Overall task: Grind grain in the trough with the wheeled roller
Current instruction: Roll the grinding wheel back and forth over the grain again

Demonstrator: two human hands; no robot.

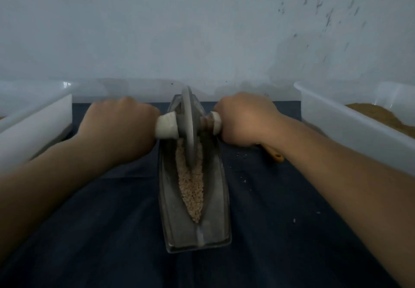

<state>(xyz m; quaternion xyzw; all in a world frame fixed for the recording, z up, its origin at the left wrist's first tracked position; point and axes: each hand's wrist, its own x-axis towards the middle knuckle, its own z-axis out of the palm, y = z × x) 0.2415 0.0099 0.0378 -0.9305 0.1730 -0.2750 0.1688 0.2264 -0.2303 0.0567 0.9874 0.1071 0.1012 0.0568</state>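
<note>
1. Left hand (119,123) clenched round the pale left handle (167,126) of the wheeled roller (189,126), knuckles up. Right hand (244,119) clenched round the matching right handle (216,122). Fingertips are hidden underneath. One hand each side of the axle, likely so the push is even and the wheel doesn't tip.
2. The wheeled roller stands on edge between the hands, rim down in the groove, over the far half of the trough (215,198). Some blur; direction of travel cannot be told.
3. Trough is grey metal and boat-shaped. It lies lengthwise mid-counter, one tip toward the near edge and the other toward the far edge by the wall. The narrow V groove probably keeps the grain under the rim.
4. Grain (192,189) is pale and coarse, and fills the groove from the wheel to the near tip. It looks mostly whole or just cracked, so I judge the grinding far from done.
5. Dark cloth (89,231) covers the counter, likely to catch spill. A few stray bits (243,180) lie on it right of the trough.
6. Orange tool handle (277,157) pokes out under the right wrist; the rest is hidden.
7. Right tub (336,112), white, sits at the counter's right edge and holds brown powder (377,112), probably finished meal kept within reach.
8. Left tub (33,126) sits at the left edge, contents mostly out of view. Far tub (125,90) sits along the far edge.
</note>
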